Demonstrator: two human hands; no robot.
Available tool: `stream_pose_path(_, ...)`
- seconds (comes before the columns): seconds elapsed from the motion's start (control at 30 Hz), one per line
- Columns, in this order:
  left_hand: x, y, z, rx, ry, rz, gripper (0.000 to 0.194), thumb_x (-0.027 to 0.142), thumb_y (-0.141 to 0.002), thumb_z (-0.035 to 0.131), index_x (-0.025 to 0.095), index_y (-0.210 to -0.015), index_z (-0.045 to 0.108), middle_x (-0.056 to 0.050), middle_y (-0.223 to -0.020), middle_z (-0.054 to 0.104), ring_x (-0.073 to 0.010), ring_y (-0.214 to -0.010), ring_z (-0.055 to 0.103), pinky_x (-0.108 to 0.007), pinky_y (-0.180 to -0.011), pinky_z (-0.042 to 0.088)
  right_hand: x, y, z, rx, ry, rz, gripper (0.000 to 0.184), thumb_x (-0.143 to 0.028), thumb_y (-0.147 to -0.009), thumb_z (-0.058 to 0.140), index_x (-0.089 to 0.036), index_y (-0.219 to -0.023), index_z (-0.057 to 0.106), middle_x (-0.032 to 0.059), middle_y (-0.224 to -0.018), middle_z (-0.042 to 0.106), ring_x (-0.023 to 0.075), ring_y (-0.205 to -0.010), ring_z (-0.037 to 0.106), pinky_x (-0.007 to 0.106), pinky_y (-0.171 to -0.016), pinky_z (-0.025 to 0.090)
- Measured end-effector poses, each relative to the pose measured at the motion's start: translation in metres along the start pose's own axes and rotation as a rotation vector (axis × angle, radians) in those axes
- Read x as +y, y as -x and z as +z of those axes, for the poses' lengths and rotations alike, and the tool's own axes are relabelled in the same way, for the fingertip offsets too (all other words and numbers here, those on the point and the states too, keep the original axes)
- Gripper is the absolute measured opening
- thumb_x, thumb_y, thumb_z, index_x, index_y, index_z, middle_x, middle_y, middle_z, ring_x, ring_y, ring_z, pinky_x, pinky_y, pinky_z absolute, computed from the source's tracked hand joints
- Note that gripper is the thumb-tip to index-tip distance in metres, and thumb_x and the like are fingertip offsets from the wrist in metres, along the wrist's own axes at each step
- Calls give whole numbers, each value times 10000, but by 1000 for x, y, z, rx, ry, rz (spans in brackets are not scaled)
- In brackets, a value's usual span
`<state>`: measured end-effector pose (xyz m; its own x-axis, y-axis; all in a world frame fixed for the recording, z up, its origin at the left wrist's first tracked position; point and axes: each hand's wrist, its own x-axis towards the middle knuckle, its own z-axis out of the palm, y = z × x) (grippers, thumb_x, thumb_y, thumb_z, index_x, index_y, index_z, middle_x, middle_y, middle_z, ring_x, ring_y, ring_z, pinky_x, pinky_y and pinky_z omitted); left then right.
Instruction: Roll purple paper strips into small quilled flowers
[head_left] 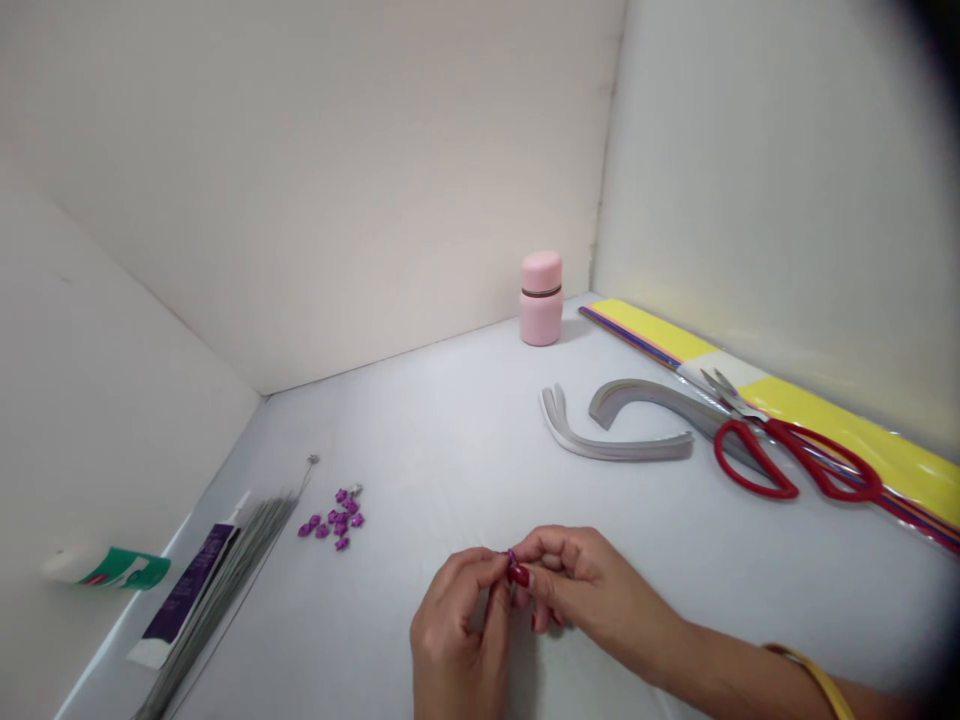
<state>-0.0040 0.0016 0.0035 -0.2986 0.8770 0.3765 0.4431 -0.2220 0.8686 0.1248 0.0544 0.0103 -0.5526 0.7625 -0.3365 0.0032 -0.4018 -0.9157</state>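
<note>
Near the front edge of the view, my left hand (461,620) and my right hand (574,585) meet fingertip to fingertip. Both pinch a small purple paper piece (511,556), mostly covered by the fingers, so its full shape cannot be made out. To the left of my hands lies a loose pile of small purple paper stars (341,518), with a silvery star (355,489) at its upper edge.
At left lie a bundle of thin wires (225,590), a purple-and-white glue tube (187,590) and a green-and-white bottle (127,568). A pink jar (541,300) stands at back. Paper strips (607,448), red-handled scissors (772,430) and a yellow paper pack (825,410) lie right.
</note>
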Motion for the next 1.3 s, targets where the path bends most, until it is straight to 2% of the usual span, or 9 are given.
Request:
stream_pose_path(0.13, -3, 0, 0, -76, 48, -8, 166, 110, -751, 581, 211, -795, 706, -55, -778, 647, -170, -704, 616, -247, -650, 490, -1, -1, -1, 1, -16, -22, 210, -332, -721, 612, -125, -723, 574, -38, -507, 544, 63, -437, 481, 179, -437, 295)
stream_pose_path(0.33, -8, -4, -4, -91, 274, -339, 148, 246, -772, 601, 207, -891, 680, -54, -844, 648, -168, -766, 613, -251, -681, 483, -5, 1, 0, -42, -51, -38, 263, -383, -742, 605, -121, -743, 594, 15, -650, 617, 69, -480, 514, 187, -462, 312)
stream_pose_path(0.47, -6, -5, -5, -174, 272, -288, 114, 243, -769, 604, 198, -824, 694, -30, -749, 596, -152, -691, 586, -243, -633, 471, -3, 0, 0, -74, -58, -55, 290, -415, -738, 606, -126, -726, 588, 9, -630, 614, 77, -479, 527, 196, -470, 327)
stream_pose_path(0.57, -5, -5, -5, -140, 266, -305, 85, 245, -752, 627, 189, -744, 690, -24, -714, 597, -143, -676, 573, -225, -614, 455, -3, 0, -1, -34, -28, -15, 317, -435, -719, 622, -122, -704, 572, 9, -597, 614, 74, -455, 518, 183, -437, 301)
stream_pose_path(0.73, -2, -11, -7, -192, 425, -538, 148, 268, -723, 660, 150, -809, 688, -69, -757, 674, -173, -711, 606, -272, -669, 478, -2, -1, -2, -30, -39, -12, 316, -432, -733, 615, -123, -702, 555, -9, -539, 598, 62, -422, 496, 169, -418, 304)
stream_pose_path(0.87, -1, -12, -8, -234, 387, -436, 116, 236, -711, 672, 154, -783, 710, -66, -750, 679, -177, -721, 613, -266, -679, 476, 0, -2, -4, -85, -109, -19, 303, -419, -749, 606, -122, -724, 552, -13, -526, 599, 53, -400, 494, 159, -406, 297)
stream_pose_path(1.0, -2, -8, -6, -104, 321, -375, 92, 249, -705, 671, 166, -726, 704, -45, -676, 671, -163, -648, 605, -246, -618, 479, 1, -2, -4, -84, -128, -5, 316, -432, -748, 604, -122, -719, 550, -9, -528, 603, 56, -398, 500, 158, -404, 302)
stream_pose_path(1.17, -1, -10, -8, -220, 331, -428, 160, 269, -728, 647, 168, -836, 710, -64, -767, 697, -176, -712, 629, -252, -663, 486, 0, -2, -3, -72, -100, -16, 316, -432, -737, 613, -121, -714, 557, -15, -517, 596, 52, -392, 488, 157, -396, 294)
stream_pose_path(1.3, 0, -11, -9, -164, 305, -460, 132, 281, -721, 653, 162, -756, 700, -57, -745, 692, -169, -710, 616, -235, -663, 476, -1, -2, -2, -56, -89, -6, 312, -426, -725, 623, -122, -721, 554, -13, -527, 600, 56, -401, 497, 162, -406, 305)
